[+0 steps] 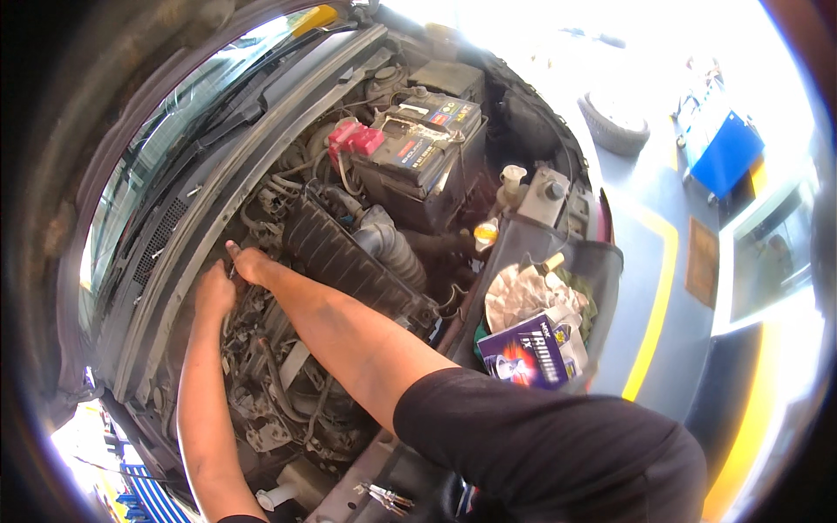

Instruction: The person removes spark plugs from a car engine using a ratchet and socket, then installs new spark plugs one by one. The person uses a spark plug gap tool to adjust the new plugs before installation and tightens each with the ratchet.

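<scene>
Both my hands are deep at the back of a car's engine bay, close to the base of the windscreen. My left hand (215, 286) is closed, its fingers curled down and mostly hidden. Right beside it, my right hand (250, 263) is closed too, with the thumb raised. A small, thin, shiny piece shows between the hands, too little of it to name. Below them lies the dusty engine (283, 383) with its hoses and wiring. The black ribbed air filter housing (336, 248) sits just right of my right hand.
A battery (418, 148) with a red terminal cover (353, 139) stands at the far side. On the front edge lie a purple box (523, 356), crumpled brown paper (532, 301) and several spark plugs (388, 499). Beyond are a tyre (615, 126) and a blue cart (724, 148).
</scene>
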The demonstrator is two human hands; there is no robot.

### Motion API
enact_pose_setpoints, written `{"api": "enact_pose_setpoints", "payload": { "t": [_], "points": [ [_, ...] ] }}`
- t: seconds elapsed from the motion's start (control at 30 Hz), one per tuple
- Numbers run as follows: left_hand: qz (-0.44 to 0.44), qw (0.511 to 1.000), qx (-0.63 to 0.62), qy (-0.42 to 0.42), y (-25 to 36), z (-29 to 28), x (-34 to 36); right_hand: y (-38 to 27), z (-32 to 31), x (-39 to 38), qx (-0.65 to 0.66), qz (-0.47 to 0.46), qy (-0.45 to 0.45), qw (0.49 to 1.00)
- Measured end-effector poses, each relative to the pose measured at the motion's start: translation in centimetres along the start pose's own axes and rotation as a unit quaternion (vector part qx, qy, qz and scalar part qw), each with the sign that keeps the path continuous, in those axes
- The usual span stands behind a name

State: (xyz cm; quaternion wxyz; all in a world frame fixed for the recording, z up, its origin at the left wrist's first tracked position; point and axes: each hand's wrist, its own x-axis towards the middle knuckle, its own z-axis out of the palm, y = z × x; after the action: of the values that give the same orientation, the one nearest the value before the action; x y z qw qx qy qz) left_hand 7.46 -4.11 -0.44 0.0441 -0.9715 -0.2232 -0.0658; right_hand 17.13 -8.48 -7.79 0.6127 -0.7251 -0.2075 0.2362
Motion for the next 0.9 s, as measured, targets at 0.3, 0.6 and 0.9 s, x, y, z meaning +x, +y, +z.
{"api": "enact_pose_setpoints", "payload": {
  "t": [0.3,0.6,0.9],
  "points": [
    [0.038,0.983,-0.155,0.087,2.8,0.2,-1.2,0.4,-1.1,1.3,0.042,0.031,-0.039,0.998],
    [-0.038,0.985,-0.148,0.087,2.1,0.5,-3.2,-1.7,-2.2,-2.1,0.110,0.068,-0.177,0.976],
    [-0.055,0.972,-0.193,0.125,2.9,1.5,-1.4,-0.6,-2.5,-0.5,0.100,0.012,-0.162,0.982]
  ]
}}
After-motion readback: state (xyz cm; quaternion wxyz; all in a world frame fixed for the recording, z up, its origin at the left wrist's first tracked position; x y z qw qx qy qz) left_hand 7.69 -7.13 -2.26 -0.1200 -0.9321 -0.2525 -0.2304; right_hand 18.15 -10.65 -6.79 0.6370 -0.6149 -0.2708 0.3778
